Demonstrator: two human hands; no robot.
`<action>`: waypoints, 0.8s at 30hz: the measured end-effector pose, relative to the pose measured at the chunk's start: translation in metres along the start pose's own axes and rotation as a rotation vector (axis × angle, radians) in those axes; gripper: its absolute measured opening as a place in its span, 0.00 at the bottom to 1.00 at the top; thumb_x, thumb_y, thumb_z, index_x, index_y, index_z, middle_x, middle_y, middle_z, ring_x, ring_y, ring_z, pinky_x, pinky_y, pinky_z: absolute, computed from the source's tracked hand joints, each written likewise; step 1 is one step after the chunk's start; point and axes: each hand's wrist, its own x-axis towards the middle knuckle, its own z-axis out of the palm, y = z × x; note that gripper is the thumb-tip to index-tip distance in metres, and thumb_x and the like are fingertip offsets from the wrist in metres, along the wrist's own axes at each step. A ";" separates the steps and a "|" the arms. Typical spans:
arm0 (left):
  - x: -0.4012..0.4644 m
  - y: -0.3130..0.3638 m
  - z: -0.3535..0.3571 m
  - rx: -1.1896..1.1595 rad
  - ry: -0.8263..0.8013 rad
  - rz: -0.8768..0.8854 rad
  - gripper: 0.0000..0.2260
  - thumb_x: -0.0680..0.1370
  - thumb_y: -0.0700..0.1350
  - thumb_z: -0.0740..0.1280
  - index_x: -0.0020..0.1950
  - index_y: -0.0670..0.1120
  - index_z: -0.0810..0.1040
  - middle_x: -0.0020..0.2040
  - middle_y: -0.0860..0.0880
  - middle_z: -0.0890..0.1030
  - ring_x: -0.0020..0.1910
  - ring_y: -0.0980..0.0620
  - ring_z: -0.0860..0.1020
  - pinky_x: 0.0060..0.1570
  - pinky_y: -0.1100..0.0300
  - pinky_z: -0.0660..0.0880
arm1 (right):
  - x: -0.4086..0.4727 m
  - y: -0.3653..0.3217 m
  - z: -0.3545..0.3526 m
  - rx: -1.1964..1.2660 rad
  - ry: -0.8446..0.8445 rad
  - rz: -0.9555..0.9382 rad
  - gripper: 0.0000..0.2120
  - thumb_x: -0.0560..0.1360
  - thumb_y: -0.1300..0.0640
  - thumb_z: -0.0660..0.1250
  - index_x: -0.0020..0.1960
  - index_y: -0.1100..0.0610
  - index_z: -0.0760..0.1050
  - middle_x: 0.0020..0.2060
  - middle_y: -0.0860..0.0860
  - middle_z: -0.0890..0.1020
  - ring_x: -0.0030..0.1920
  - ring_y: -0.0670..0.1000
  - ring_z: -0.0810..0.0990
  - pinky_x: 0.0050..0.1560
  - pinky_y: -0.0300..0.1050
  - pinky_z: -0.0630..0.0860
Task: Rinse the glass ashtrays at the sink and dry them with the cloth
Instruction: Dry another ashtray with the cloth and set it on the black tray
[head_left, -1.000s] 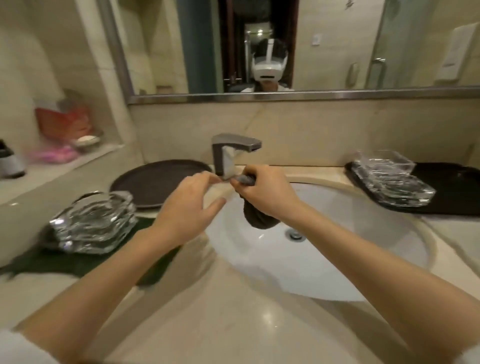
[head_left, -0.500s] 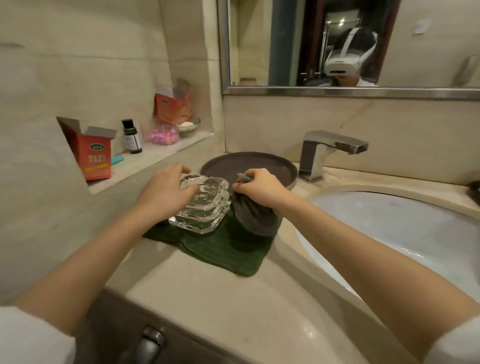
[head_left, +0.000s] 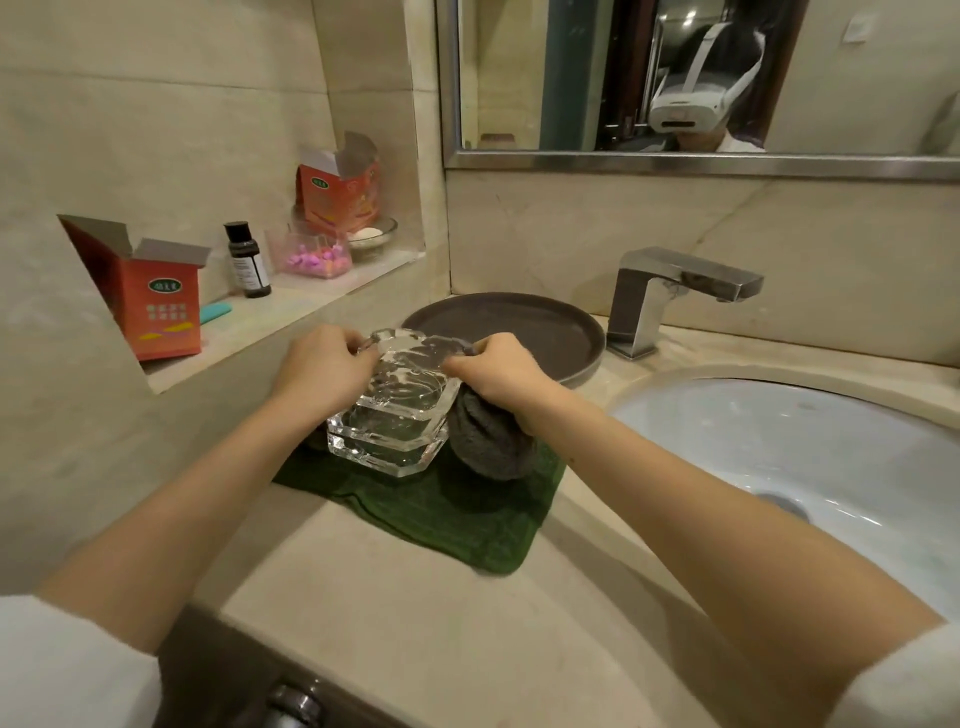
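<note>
A stack of clear glass ashtrays (head_left: 387, 441) stands on a green towel (head_left: 457, 514) left of the sink (head_left: 810, 447). The top ashtray (head_left: 410, 374) is tilted, raised at its far edge. My left hand (head_left: 324, 371) grips its left rim with curled fingers. My right hand (head_left: 498, 376) holds its right rim while clutching a dark grey cloth (head_left: 488, 441), which hangs bunched below the palm against the stack.
A dark round tray (head_left: 550, 327) lies behind the stack, next to the square metal faucet (head_left: 670, 296). A wall ledge at left holds two red boxes (head_left: 150, 291), a small dark bottle (head_left: 247, 260), a container of pink items and a dish. Mirror above.
My view and both hands swung from the faucet to the ashtray stack at left. Both hands took hold of the top ashtray, which now tilts up off the stack.
</note>
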 end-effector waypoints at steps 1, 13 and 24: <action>-0.002 0.005 0.000 -0.063 -0.010 0.002 0.11 0.79 0.46 0.62 0.54 0.42 0.79 0.38 0.47 0.79 0.36 0.50 0.76 0.38 0.58 0.70 | -0.003 -0.001 -0.007 0.016 0.008 -0.016 0.09 0.74 0.53 0.66 0.40 0.59 0.74 0.29 0.52 0.71 0.35 0.51 0.73 0.38 0.46 0.70; -0.037 0.119 0.037 -0.942 -0.754 -0.155 0.07 0.77 0.34 0.61 0.53 0.39 0.75 0.44 0.45 0.78 0.27 0.54 0.80 0.24 0.64 0.76 | -0.064 0.040 -0.146 0.089 0.127 -0.155 0.12 0.75 0.56 0.67 0.56 0.59 0.79 0.51 0.60 0.82 0.48 0.55 0.82 0.53 0.50 0.77; -0.071 0.202 0.134 -1.038 -1.037 -0.095 0.16 0.80 0.34 0.56 0.67 0.41 0.67 0.56 0.43 0.81 0.42 0.46 0.84 0.35 0.56 0.81 | -0.116 0.114 -0.231 0.177 0.869 -0.110 0.13 0.75 0.53 0.67 0.54 0.56 0.67 0.45 0.46 0.75 0.49 0.49 0.74 0.49 0.40 0.68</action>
